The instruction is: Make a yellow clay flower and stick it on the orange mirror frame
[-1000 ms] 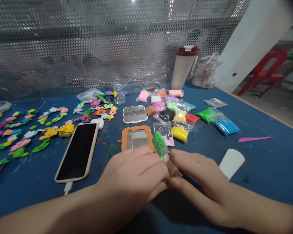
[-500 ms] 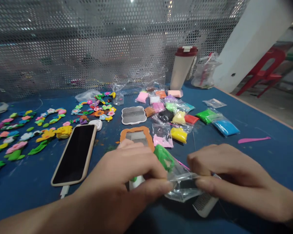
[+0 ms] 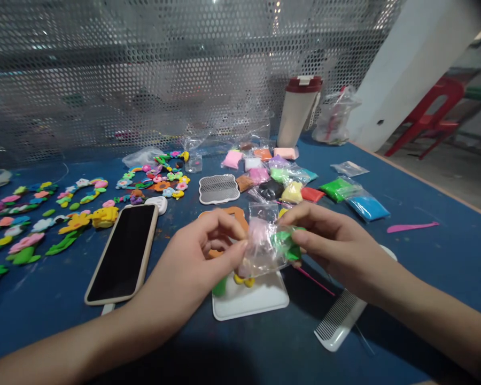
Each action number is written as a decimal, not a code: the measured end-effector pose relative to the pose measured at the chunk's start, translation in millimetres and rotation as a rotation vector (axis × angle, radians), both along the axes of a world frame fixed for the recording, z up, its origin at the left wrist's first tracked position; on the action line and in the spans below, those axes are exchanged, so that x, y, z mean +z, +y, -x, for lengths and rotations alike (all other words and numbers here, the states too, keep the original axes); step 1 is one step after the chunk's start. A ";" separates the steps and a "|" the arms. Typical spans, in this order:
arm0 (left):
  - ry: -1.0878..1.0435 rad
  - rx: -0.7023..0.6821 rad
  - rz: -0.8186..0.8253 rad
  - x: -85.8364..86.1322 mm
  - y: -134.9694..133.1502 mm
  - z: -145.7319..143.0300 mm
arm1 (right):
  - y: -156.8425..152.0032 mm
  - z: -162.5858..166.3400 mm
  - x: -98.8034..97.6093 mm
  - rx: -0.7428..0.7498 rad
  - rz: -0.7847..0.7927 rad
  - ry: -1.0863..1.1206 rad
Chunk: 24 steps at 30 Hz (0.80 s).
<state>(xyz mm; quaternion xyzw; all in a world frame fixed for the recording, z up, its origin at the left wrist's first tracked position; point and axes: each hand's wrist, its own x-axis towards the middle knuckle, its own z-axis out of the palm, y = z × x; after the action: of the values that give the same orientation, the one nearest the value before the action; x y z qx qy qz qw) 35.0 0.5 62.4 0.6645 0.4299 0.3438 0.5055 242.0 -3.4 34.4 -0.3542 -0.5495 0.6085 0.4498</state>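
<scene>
Both my hands hold a small clear plastic bag (image 3: 264, 248) with green clay (image 3: 285, 243) inside, lifted a little above the blue table (image 3: 425, 278). My left hand (image 3: 202, 256) pinches the bag's left edge between thumb and fingers. My right hand (image 3: 332, 243) grips its right end around the green lump. Under the bag lies a white plate (image 3: 250, 302) with small yellow and green clay bits on it. A white comb (image 3: 339, 321) lies to the plate's right, below my right wrist.
A phone (image 3: 124, 251) lies left of my hands. Clay flowers (image 3: 80, 219) spread over the left side. Several bags of coloured clay (image 3: 292, 187) sit behind, with a small mirror (image 3: 219, 188), a cup (image 3: 299, 112), a pink tool (image 3: 411, 228) and a mesh wall (image 3: 144, 69).
My hands have lifted off the table and drawn together, raising the bag of green clay. The white plate and comb underneath have come into full view.
</scene>
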 end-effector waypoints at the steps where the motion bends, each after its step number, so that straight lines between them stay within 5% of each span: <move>1: 0.002 0.025 -0.034 -0.7 0.2 -0.5 | -0.4 0.8 -0.8 -0.029 0.026 0.010; 11: 0.423 -0.013 -0.720 -7.3 -1.5 3.6 | -0.3 5.3 -7.1 -0.064 0.199 -0.020; 20: 0.486 -0.101 -0.775 -8.4 -4.2 -0.9 | -5.5 14.6 -7.3 0.024 0.170 -0.046; 24: 0.645 -0.141 -0.842 -9.1 -6.8 -3.4 | -12.8 22.7 -9.1 0.055 0.292 0.042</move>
<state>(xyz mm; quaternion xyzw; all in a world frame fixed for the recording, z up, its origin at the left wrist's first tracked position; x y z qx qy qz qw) 38.4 -6.3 53.3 0.9090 0.3425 0.2299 0.0591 219.3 -16.2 25.3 -0.3880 -0.4551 0.7012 0.3881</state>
